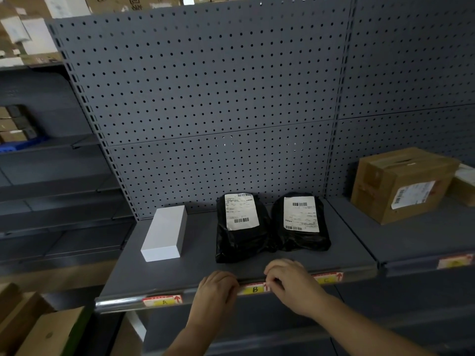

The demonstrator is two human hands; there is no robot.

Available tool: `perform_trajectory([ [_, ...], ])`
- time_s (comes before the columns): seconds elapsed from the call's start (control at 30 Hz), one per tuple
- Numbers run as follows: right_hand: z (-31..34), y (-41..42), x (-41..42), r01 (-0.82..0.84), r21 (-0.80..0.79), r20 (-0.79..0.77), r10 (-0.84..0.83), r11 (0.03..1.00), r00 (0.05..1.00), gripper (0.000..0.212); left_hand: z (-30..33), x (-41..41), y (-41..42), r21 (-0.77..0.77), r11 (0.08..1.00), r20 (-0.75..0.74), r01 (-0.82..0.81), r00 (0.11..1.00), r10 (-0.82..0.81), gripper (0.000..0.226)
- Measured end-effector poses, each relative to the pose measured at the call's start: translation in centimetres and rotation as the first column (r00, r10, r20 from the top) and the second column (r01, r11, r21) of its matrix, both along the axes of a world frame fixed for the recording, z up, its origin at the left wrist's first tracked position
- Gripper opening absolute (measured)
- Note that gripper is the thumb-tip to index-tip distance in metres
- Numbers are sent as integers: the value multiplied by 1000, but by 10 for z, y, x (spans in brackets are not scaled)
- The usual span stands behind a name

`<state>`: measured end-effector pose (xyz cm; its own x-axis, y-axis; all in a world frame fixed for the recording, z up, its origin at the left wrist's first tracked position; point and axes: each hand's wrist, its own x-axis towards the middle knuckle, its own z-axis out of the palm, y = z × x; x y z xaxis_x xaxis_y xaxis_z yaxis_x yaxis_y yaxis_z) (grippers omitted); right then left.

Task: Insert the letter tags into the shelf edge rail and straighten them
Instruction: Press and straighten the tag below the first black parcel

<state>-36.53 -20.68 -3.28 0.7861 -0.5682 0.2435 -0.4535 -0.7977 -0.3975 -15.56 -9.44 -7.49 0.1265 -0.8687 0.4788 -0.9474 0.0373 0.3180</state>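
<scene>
The clear edge rail [120,303] runs along the front of a grey shelf. Three yellow-and-red tags sit in it: tag A [163,301] at the left, tag B [254,289] in the middle, tag C [327,278] at the right. My left hand [217,291] rests on the rail at tag B's left end, fingers curled over the edge. My right hand [288,281] pinches tag B's right end against the rail and hides that corner. Tag B lies roughly level between my two hands.
On the shelf stand a white box [164,233] and two black parcels [241,227] [300,222] with white labels. A brown carton [401,183] sits on the neighbouring shelf at right, whose rail holds another tag [455,262]. Cardboard boxes [38,330] lie low left.
</scene>
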Motion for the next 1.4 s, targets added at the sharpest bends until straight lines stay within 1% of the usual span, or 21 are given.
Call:
perform_trajectory([
  [0.2,-1,2,0,12,-23,-13,-12,1000,1000,18,3,-2,0,27,1000,6,-2,1000,2,17],
  [0.4,1,1,2,17,-36,-26,-18,999,999,19,6,0,-3,37,999,-2,-2,1000,2,13],
  [0.53,-1,2,2,12,-36,-31,-13,999,999,18,3,-1,-2,40,999,-5,-13,1000,14,5],
  [0.63,-4,2,1,28,-32,-12,-29,999,1000,17,2,-3,-2,62,998,0,-22,1000,22,11],
  [0.93,-7,3,3,52,-7,21,-52,999,998,17,6,-4,0,72,997,22,-15,1000,14,13],
  [1.4,-6,4,2,63,-6,23,-63,998,998,16,7,-2,-2,69,998,25,-3,1000,1,8],
])
